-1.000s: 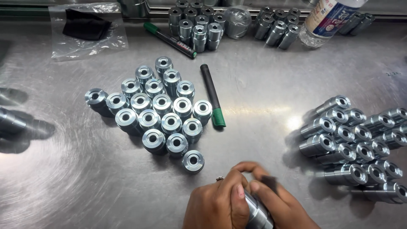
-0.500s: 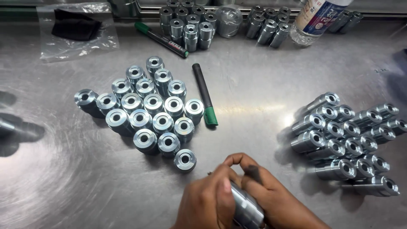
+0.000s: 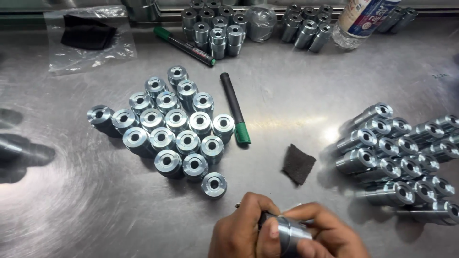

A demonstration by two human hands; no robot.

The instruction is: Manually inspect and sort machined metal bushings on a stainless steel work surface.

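Observation:
At the bottom edge both my hands close around one shiny metal cylinder (image 3: 290, 235). My left hand (image 3: 241, 231) grips it from the left with the thumb on its side, and a small dark item sits between the fingers, too hidden to identify. My right hand (image 3: 332, 234) wraps it from the right. A dark square abrasive pad (image 3: 299, 164) lies flat on the steel table (image 3: 71, 210) just above my hands. A lone upright metal part (image 3: 213, 185) stands to the upper left of my left hand.
A tight cluster of upright metal parts (image 3: 165, 126) fills the centre left, and a pile of lying cylinders (image 3: 401, 157) sits at right. A green-capped marker (image 3: 235, 109) lies between them, and a second marker (image 3: 184, 46) further back. More cylinders (image 3: 215, 26), a plastic bottle (image 3: 363, 19) and a clear bag (image 3: 86, 38) line the far edge.
The dark pad that was at my fingers now lies free on the table. My hands, still holding the cylinder, sit lower in view.

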